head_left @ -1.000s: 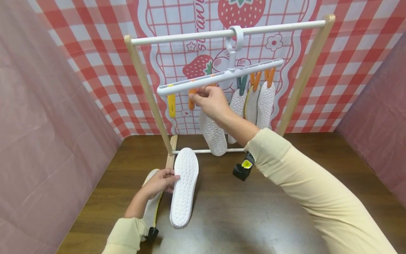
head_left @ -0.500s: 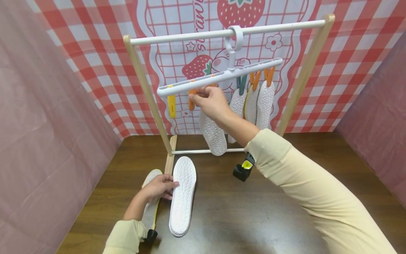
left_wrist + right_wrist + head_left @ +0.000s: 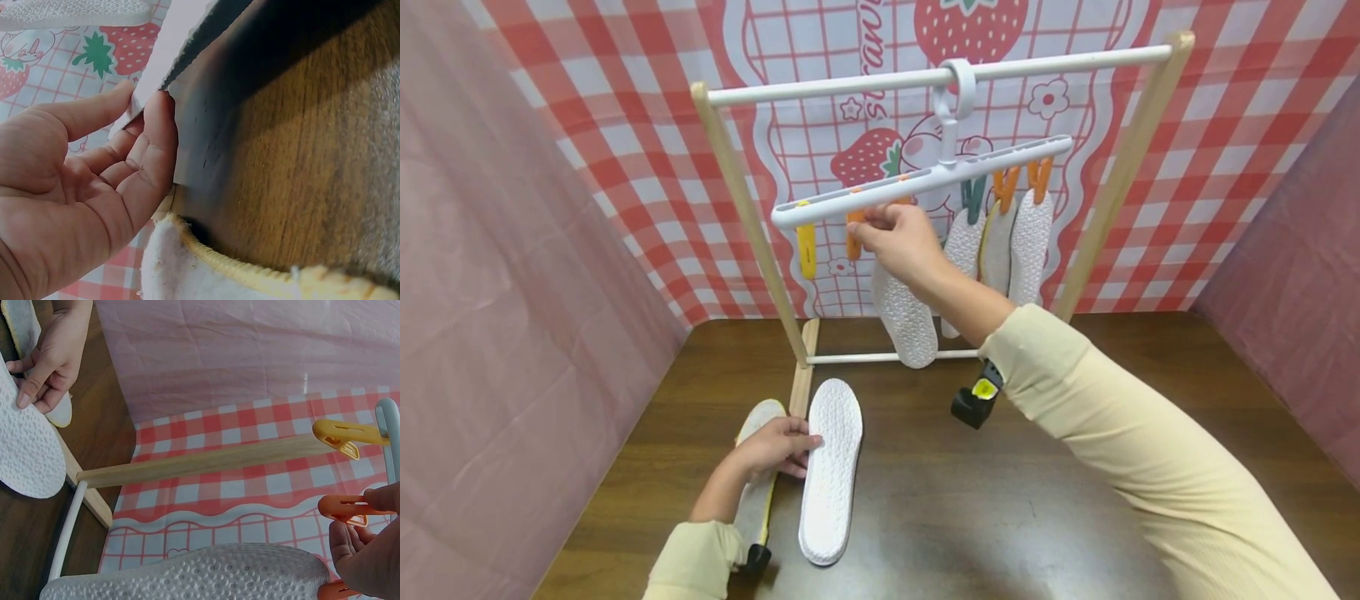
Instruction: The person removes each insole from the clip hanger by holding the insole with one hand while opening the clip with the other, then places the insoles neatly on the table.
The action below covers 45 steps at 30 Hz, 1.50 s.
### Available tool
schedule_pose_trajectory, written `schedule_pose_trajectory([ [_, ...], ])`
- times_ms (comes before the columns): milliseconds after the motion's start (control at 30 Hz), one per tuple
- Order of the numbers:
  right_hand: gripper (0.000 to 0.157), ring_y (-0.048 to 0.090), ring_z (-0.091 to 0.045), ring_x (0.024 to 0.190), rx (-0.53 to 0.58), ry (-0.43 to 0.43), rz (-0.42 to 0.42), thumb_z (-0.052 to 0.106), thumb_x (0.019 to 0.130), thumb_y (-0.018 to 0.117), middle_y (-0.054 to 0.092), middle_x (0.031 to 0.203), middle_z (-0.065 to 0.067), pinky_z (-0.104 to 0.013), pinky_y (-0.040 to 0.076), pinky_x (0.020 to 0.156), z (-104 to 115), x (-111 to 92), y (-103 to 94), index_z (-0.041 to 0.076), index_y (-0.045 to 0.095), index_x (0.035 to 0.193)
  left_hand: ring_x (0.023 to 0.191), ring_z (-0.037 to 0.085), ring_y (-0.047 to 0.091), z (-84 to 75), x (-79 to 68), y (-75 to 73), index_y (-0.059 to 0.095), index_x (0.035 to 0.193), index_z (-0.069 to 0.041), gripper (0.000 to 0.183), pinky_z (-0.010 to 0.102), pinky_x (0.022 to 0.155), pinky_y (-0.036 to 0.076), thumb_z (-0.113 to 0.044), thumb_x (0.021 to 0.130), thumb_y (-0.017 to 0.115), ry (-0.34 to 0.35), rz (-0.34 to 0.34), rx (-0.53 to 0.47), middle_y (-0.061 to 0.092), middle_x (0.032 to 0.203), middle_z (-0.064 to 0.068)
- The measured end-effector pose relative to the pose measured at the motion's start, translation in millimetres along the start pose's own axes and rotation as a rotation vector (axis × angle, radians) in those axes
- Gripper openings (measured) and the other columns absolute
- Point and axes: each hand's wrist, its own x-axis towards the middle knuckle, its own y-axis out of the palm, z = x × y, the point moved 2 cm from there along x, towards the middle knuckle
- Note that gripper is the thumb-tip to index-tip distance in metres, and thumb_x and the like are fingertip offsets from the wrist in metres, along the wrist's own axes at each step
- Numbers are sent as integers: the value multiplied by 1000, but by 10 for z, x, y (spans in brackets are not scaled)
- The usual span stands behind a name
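My left hand (image 3: 775, 447) pinches the left edge of a white textured insole (image 3: 832, 475), thumb on the front face; in the left wrist view the insole (image 3: 172, 53) is seen edge-on. Up at the grey-white clip hanger (image 3: 865, 196), my right hand (image 3: 906, 243) holds an orange clothespin (image 3: 853, 237) between thumb and fingers. The right wrist view shows that clothespin (image 3: 340, 508) with nothing in its jaws. Just below the right hand hangs another white insole (image 3: 907, 325). A grey insole with yellow edging (image 3: 752, 504) lies under my left hand, partly hidden.
The hanger hooks over the rack's top bar (image 3: 865, 84), tilted down on the left. A yellow clothespin (image 3: 806, 250) hangs at its left end. Several insoles hang to the right, one from a green clothespin (image 3: 974, 200). Checked cloth (image 3: 647, 233) stands behind.
My left hand has lowered the white insole slightly, bringing it nearer to me. The right hand stays at the orange clothespin. The hanger has barely shifted.
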Motion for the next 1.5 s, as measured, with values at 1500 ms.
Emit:
schedule_pose_trajectory([
  [1500, 37, 61, -20, 105, 17, 19, -17, 17, 90, 62, 63, 119, -11, -27, 49, 94, -16, -17, 12, 2, 56, 123, 47, 11, 49, -141, -28, 84, 58, 88, -1, 20, 23, 44, 48, -17, 82, 70, -78, -372, 394, 54, 64, 6],
])
